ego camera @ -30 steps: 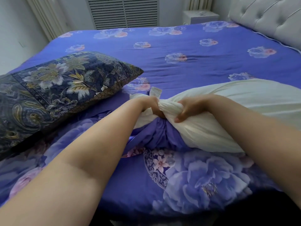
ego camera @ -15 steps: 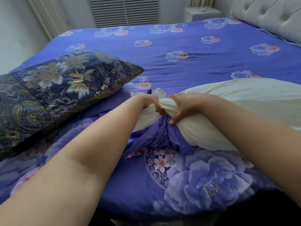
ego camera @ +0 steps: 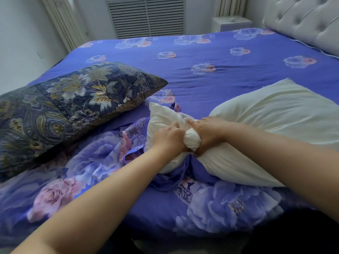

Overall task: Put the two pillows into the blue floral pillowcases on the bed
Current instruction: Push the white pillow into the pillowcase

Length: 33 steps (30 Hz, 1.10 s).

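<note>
Readable text: none.
Small white sewn-in tag (ego camera: pixel 184 116) on the cream fabric pillow (ego camera: pixel 275 114): just beside the gripped neck, print too blurred to read.

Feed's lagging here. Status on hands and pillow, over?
Left hand and right hand both grip the white pillow, bunched at one end. Blue floral pillowcase crumpled underneath, pillow not in. Nothing blocking.

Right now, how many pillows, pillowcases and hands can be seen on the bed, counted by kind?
White bare pillow: 1
Dark floral pillow: 1
Blue floral pillowcase, crumpled by the hands: 1 visible for sure
Hands gripping the white pillow's bunched end: 2, left hand and right hand
Total: 5
</note>
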Available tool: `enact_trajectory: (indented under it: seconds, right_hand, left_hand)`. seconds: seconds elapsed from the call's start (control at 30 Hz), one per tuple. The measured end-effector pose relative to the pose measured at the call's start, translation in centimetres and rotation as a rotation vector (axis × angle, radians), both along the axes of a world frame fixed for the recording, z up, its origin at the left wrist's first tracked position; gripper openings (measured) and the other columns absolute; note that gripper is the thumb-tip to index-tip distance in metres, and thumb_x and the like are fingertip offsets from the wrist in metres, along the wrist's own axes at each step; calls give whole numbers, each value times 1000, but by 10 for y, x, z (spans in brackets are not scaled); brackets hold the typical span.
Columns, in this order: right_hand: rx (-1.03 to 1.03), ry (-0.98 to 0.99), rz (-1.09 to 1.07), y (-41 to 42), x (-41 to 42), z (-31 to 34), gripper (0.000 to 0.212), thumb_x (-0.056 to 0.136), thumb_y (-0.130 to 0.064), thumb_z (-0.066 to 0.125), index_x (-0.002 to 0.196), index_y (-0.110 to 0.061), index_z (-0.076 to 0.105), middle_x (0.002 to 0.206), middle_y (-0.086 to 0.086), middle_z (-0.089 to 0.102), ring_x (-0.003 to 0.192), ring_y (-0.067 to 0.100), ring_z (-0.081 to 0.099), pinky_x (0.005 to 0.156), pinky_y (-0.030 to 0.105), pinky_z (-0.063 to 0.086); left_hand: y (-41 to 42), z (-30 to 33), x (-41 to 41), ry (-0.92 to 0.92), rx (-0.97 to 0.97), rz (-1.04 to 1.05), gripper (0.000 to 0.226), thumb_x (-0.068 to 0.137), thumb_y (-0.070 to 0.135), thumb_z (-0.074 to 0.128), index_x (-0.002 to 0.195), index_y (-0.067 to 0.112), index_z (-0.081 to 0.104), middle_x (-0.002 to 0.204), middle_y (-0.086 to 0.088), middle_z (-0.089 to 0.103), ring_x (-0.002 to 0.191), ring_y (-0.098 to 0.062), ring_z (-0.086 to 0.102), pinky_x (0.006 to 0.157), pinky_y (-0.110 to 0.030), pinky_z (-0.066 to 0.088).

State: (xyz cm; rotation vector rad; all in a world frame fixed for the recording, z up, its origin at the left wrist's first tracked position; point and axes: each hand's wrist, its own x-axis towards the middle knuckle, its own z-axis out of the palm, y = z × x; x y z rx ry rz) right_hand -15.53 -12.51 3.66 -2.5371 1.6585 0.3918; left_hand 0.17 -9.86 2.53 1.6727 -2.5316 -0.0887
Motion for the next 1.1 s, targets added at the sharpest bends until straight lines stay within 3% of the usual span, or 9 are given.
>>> enact_trajectory:
  seconds: [0.17,0.27,0.4,0.5,0.63,0.73,0.87,0.97,1.1]
  right_hand:
    - [89,-103,-42,13,0,14,73,55,-63,72,115,-31,45,99,-6,64,91,20,61,81,34,50]
    - [69,-156,-51,19,-3,27,51,68,-54,70,111,-34,51,91,-9,62,84,17,58,77,32,48]
    - [21,-258,-102,19,-15,36,41,71,-53,67,107,-36,57,99,-11,65,96,16,60,80,33,46]
    - [-63,-317,-139,16,-19,47,39,73,-54,65,103,-31,60,105,-9,66,102,19,60,80,33,44]
    - [-228,-282,-116,21,-5,65,42,75,-60,59,104,-30,53,110,2,65,104,29,60,74,35,41]
    - [-339,-282,-131,23,22,74,40,78,-56,57,99,-24,47,110,10,63,101,33,59,71,34,36]
    - [-389,-264,-171,22,40,65,45,79,-52,55,106,-17,48,112,12,62,98,35,60,70,36,37]
    - [-418,-256,-206,22,41,47,46,80,-48,54,110,-14,45,114,14,61,97,36,60,69,37,37]
    - [-445,-305,-272,22,48,35,41,84,-42,51,111,-11,44,109,16,61,95,37,60,66,34,34]
  left_hand:
    - [-5,14,8,-133,-88,-108,85,55,82,61,120,28,58,151,2,29,143,-23,12,116,-45,-5]
    - [-6,22,10,-77,-127,-104,78,59,82,58,106,20,57,121,-1,56,118,-22,46,107,-35,21]
    - [3,24,25,308,-217,-36,58,67,70,62,94,20,56,106,1,57,105,-19,46,94,-32,30]
    - [4,9,63,701,-281,217,44,82,57,56,96,14,60,103,-4,59,101,-22,50,90,-34,34]
    - [4,-27,114,432,48,623,60,88,49,53,129,6,43,129,-20,46,122,-37,41,101,-40,31]
    - [14,-48,129,188,286,531,89,83,51,55,146,0,19,129,-9,53,113,-30,54,83,-30,42]
    - [16,-53,139,112,321,465,29,82,30,59,87,2,66,81,-15,66,84,-29,63,61,-29,39]
    - [21,-39,141,548,393,621,28,86,12,50,59,9,54,58,-11,63,67,-27,60,57,-22,48]
    - [29,-2,138,1818,809,848,29,91,-4,28,78,2,53,53,-6,58,47,-16,56,41,-19,48]
